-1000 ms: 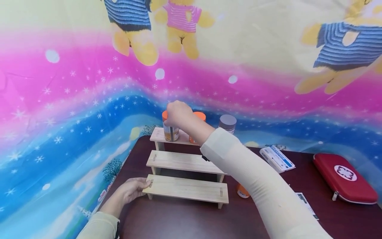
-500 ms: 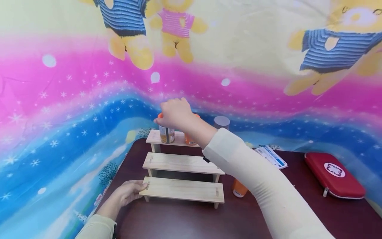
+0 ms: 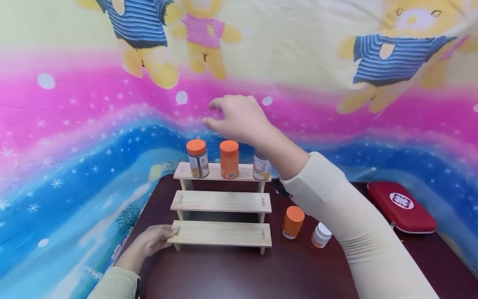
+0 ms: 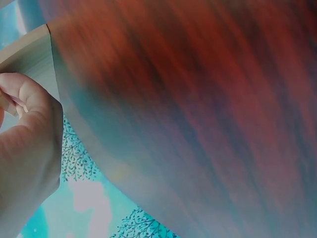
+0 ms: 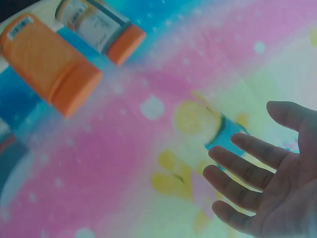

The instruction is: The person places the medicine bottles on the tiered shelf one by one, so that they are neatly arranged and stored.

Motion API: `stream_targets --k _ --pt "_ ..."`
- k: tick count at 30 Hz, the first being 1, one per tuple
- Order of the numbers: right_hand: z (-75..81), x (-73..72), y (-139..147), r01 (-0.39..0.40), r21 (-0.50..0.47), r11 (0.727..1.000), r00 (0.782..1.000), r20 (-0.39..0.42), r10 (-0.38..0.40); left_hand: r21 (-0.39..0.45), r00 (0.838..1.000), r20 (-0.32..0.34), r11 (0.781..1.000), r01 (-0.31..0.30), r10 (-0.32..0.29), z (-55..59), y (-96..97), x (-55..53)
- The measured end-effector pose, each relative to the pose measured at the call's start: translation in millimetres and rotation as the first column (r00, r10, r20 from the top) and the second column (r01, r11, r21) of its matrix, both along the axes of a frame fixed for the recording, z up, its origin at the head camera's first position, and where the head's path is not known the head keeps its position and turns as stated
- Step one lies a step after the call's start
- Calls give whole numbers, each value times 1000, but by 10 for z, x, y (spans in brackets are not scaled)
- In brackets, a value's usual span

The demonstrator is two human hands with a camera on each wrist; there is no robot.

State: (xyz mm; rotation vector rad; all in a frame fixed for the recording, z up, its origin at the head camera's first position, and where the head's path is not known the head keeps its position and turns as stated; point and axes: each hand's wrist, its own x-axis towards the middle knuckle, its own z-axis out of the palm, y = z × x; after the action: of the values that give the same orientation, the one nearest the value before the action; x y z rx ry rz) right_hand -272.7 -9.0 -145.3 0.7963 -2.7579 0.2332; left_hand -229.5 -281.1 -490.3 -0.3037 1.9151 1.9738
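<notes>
My left hand (image 3: pixel 151 241) pinches the left end of the lowest board of a three-step wooden shelf (image 3: pixel 220 233), thumb on top. The left wrist view shows that hand (image 4: pixel 29 124) at the board's edge. In the air above the top step, my right hand (image 3: pixel 240 118) holds nothing, its fingers spread in the right wrist view. Three bottles stand upright on that top step: a labelled bottle with an orange lid (image 3: pixel 198 162) at left, an all-orange bottle (image 3: pixel 229 162) in the middle, and a labelled bottle (image 3: pixel 261 167) at right, its top hidden behind my right arm.
On the dark table (image 3: pixel 194 274), right of the shelf, stand another orange bottle (image 3: pixel 293 224) and a small white bottle (image 3: pixel 321 236). A red zip case (image 3: pixel 401 207) lies farther right. A curtain (image 3: pixel 298 62) printed with bears hangs behind the table.
My right hand has let go of the left orange-lidded bottle and risen up and to the right. The small white bottle has come into view; my left hand keeps its hold on the shelf.
</notes>
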Motion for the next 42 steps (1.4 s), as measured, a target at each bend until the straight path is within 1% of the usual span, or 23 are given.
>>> stream_targets --k 3,5,7,11,14,18,21,23,26,28,31,33,36,38,39,42 --pt "70 92 186 -17 -53 998 1000 -11 16 -16 1000 3 1000 -8 8 17 -10 -14" --pt "77 145 317 -30 -82 996 999 -16 29 -27 1000 6 1000 -14 14 24 -10 -22" --pt "53 192 456 -45 -108 993 999 -24 43 -33 1000 0 999 -7 7 25 -5 -29" --pt "-64 276 751 -35 -164 986 999 -2 35 -36 1000 -3 999 16 -16 36 17 -18" --pt "-222 320 994 -9 -198 980 1000 24 14 -46 1000 4 999 12 -12 47 23 -5" --pt "-498 346 1346 49 -215 975 997 61 -36 -55 1000 11 999 1 -1 62 31 -13" --pt "-765 349 1620 87 -227 970 995 74 -72 -49 1000 16 999 16 -15 67 45 -21" --pt "-1006 355 1789 107 -239 965 994 51 -98 -53 1000 21 998 24 -23 70 58 -16" --pt "-1416 385 2022 147 -248 957 989 24 -146 -63 999 20 998 30 -29 67 73 -16" --pt "-1678 427 2162 187 -255 948 982 42 -183 -72 999 18 997 28 -27 69 79 -17" --pt "-1986 506 2348 259 -246 934 965 115 -237 -82 1000 18 996 24 -23 74 87 -15" --pt "-2149 550 2448 296 -232 926 952 152 -266 -87 999 24 996 27 -25 75 92 -9" --pt "-2340 598 2552 339 -228 913 936 183 -302 -97 999 32 995 23 -20 85 98 3" --pt "-2449 620 2600 358 -243 902 929 187 -318 -107 999 33 994 3 0 102 103 5" --pt "-2501 632 2619 367 -254 895 926 191 -325 -113 1000 32 994 3 0 114 104 6" --pt "-2657 664 2674 383 -267 884 920 199 -338 -125 999 36 992 -7 12 105 117 14"
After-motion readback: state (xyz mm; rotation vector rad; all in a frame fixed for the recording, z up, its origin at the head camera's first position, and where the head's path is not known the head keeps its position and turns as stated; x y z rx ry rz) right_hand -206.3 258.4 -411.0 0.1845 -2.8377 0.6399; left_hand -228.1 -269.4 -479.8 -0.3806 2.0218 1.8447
